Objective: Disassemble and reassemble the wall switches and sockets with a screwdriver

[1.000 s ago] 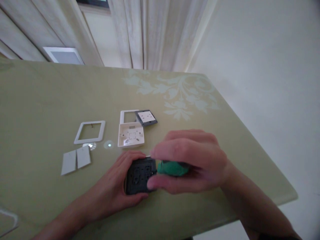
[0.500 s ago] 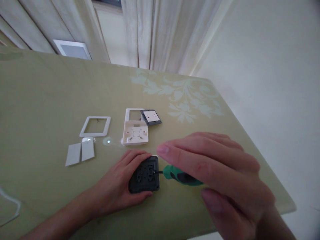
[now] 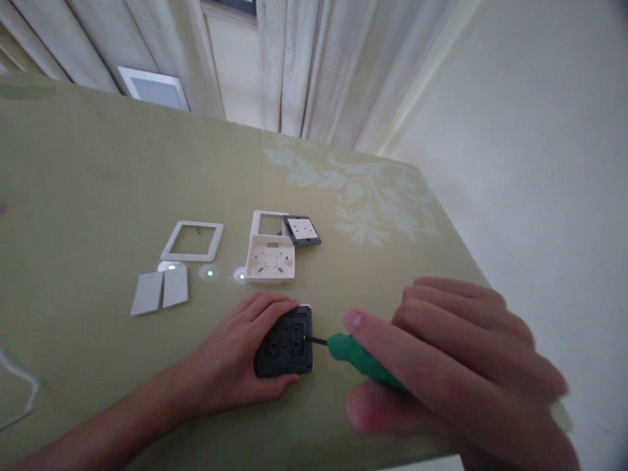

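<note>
A dark square wall switch module [image 3: 288, 350] with a white edge lies on the table, gripped by my left hand [image 3: 245, 350] with the fingers along its far side and the thumb along its near side. My right hand [image 3: 451, 366] is closed around the green handle of a screwdriver [image 3: 360, 358]. Its dark shaft points left, and the tip meets the module's raised inner part. Whether the tip sits in a screw is too small to tell. Behind the module stands an open white mounting box [image 3: 271, 260].
A socket module [image 3: 302, 230] leans on a white frame [image 3: 255, 224] behind the box. Further left lie another white frame [image 3: 216, 243] around a small screw and two white switch plates [image 3: 148, 293], [image 3: 175, 286]. A wall [image 3: 549, 196] borders the table's right side.
My right hand has shifted right and nearer, its index finger now stretched along the handle with the other fingers curled. The screwdriver has tilted a little; my left hand stays on the module.
</note>
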### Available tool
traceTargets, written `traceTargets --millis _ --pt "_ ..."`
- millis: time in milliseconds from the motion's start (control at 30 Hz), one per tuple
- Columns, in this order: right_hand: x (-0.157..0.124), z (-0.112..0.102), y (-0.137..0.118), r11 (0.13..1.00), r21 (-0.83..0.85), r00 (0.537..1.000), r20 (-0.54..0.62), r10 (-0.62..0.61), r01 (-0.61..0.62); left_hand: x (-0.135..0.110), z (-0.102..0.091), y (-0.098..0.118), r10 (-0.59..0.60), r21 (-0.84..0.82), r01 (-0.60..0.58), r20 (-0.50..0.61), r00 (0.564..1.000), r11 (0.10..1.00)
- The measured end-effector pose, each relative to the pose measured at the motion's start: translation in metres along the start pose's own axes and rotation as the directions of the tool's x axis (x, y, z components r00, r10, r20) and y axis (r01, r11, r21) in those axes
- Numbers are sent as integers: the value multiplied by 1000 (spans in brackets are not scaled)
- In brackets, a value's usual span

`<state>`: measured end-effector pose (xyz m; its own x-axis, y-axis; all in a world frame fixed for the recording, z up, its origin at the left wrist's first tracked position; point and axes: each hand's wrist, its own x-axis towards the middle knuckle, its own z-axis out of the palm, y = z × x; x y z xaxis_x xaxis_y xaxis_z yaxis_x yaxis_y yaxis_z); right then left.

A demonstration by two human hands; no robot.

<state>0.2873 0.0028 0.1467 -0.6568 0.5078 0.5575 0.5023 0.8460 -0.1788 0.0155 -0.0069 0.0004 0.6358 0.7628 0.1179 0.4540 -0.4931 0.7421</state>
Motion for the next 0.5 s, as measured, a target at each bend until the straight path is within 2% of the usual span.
traceTargets --millis 67,167,367,500 --pt "0 -1 -2 1000 11 1000 6 -1 1 1 -1 1 5 1 -5 -3 1000 1000" --pt "-1 -3 -4 994 82 997 44 71 -74 2 -2 4 -16 -13 16 2 1000 1000" --pt "-5 -4 -10 999 -9 999 -33 38 -39 4 -10 6 0 -34 1 29 1000 999" --pt "1 -5 -14 994 54 995 38 96 -98 4 -17 5 23 -36 -22 53 998 999"
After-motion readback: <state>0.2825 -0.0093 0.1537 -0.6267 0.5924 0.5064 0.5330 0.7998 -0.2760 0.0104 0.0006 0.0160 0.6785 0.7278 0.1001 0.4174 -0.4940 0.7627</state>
